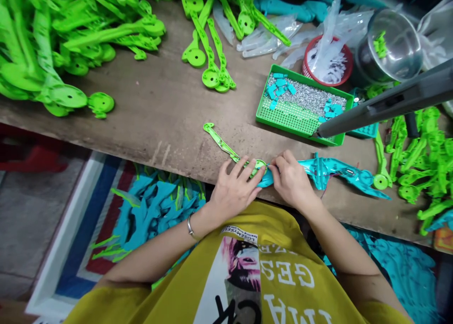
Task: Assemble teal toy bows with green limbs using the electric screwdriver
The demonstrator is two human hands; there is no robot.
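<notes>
Along the table edge lies a teal plastic bow-shaped piece [320, 169], with a crossbar and a thin dark red wire near it. A long green plastic arm [222, 144] meets its left end, the arm's round end lying against the teal piece. My left hand [238, 185] is laid over this joint, fingers bent across the round end and holding it steady. Close beside it, my right hand [290, 177] has thumb and fingertips pinched together at the joint; whatever is between them is too small to make out. My fingers partly hide the joint.
A green basket [300, 124] holds screws and small teal parts. Over its right corner hangs a grey electric screwdriver [385, 103]. Behind are a red basket [307, 69] and metal pot [406, 45]. Green arms [71, 55] are piled left; teal pieces [152, 206] lie below the table.
</notes>
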